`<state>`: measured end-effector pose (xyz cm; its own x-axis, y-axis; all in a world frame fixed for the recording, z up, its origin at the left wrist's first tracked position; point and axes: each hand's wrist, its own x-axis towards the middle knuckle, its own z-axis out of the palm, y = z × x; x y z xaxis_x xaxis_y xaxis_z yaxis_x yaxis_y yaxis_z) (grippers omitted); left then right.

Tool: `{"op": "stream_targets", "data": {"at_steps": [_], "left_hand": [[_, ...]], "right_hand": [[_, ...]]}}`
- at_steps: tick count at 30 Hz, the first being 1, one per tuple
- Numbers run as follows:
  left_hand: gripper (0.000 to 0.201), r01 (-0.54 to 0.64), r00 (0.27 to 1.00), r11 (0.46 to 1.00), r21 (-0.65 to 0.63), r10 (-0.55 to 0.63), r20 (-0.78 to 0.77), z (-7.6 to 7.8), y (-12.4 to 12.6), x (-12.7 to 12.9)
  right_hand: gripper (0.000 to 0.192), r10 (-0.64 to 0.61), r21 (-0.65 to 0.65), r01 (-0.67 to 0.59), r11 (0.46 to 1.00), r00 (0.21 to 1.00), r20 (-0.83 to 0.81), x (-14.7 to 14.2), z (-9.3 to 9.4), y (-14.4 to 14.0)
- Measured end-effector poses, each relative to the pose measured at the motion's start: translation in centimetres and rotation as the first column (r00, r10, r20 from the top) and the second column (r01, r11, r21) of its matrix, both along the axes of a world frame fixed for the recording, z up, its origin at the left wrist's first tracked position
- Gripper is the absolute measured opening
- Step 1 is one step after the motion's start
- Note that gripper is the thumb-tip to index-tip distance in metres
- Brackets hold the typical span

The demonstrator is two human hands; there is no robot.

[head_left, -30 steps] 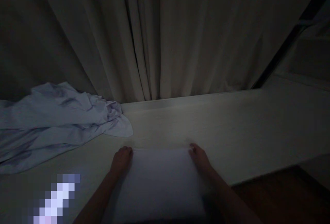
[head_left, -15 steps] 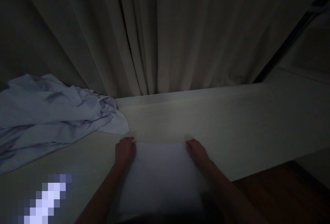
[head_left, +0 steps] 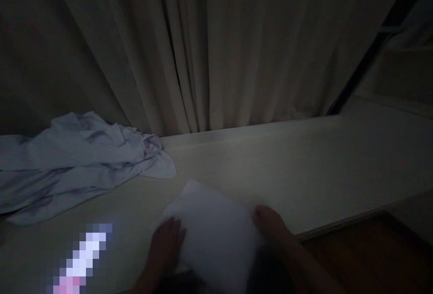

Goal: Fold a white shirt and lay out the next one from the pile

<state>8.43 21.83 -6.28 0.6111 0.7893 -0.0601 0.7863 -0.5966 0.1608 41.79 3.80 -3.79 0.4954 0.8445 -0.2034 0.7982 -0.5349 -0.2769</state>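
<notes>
White cloth (head_left: 216, 226) at near side of worktop (head_left: 270, 163), btm ctr, betw L hand (head_left: 168, 242) & R hand (head_left: 272, 224); set askew, one corner pointing twd curtain (head_left: 233, 50). L hand on cloth's L edge, fingers over top, can't tell if gripping. R hand at R edge, fingers bent, blurry, grip unclear. Crumpled pale fabric (head_left: 88, 154) on worktop, far L, nr curtain, well apart from R hand. Brown floor (head_left: 368, 249) btm R, past worktop edge.
</notes>
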Motion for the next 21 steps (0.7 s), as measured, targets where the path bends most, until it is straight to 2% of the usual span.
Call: {"op": "stream_targets", "data": {"at_steps": [2, 3, 5, 6, 8, 9, 11, 14, 16, 18, 21], "left_hand": [[0.043, -0.002, 0.998, 1.000, 0.020, 0.001, 0.067, 2.1, 1.7, 1.1], [0.041, -0.032, 0.987, 0.999, 0.021, 0.028, 0.158, 3.1, 1.9, 1.5], [0.039, -0.094, 0.919, 0.995, -0.016, 0.093, 0.384, 4.5, 0.6, 1.6], [0.040, -0.107, 0.891, 0.993, -0.048, 0.118, 0.439, 4.7, -0.7, 1.3], [0.039, -0.126, 0.851, 0.973, -0.194, 0.206, 0.483, 4.1, -4.0, -0.1], [0.038, -0.141, 0.832, 0.942, -0.303, 0.279, 0.480, 3.5, -5.7, -1.0], [0.035, -0.182, 0.806, 0.889, -0.421, 0.380, 0.454, 2.1, -8.3, -2.9], [0.030, -0.233, 0.796, 0.851, -0.470, 0.445, 0.411, 0.6, -10.4, -5.4], [0.027, -0.286, 0.773, 0.807, -0.517, 0.513, 0.373, 0.1, -11.4, -6.3], [0.031, -0.321, 0.747, 0.761, -0.564, 0.569, 0.344, -0.3, -12.6, -6.6], [0.043, -0.309, 0.719, 0.722, -0.619, 0.603, 0.345, -0.7, -14.1, -6.2]], "right_hand": [[0.027, -0.020, -0.059, 0.015, 0.998, 0.996, -0.083, -1.6, -0.2, -2.3], [0.027, -0.025, -0.084, 0.013, 0.996, 0.991, -0.135, -2.5, -0.3, -3.3], [0.027, -0.016, -0.120, -0.013, 0.993, 0.971, -0.239, -4.4, -0.4, -5.1], [0.027, -0.001, -0.123, -0.035, 0.992, 0.960, -0.279, -5.3, -0.4, -5.7], [0.029, 0.020, -0.112, -0.062, 0.992, 0.939, -0.343, -6.9, -0.1, -6.7], [0.029, 0.032, -0.092, -0.070, 0.993, 0.930, -0.366, -7.5, 0.1, -7.0], [0.030, 0.043, -0.056, -0.071, 0.996, 0.920, -0.390, -8.2, 0.4, -7.2], [0.032, 0.036, -0.044, -0.059, 0.997, 0.911, -0.410, -8.5, 0.6, -7.3], [0.033, 0.039, -0.023, -0.054, 0.998, 0.900, -0.434, -8.7, 0.6, -7.4], [0.034, 0.051, 0.010, -0.052, 0.999, 0.887, -0.459, -9.1, 0.7, -7.6], [0.033, 0.073, 0.007, -0.079, 0.997, 0.865, -0.496, -10.1, 1.3, -8.1]]}}
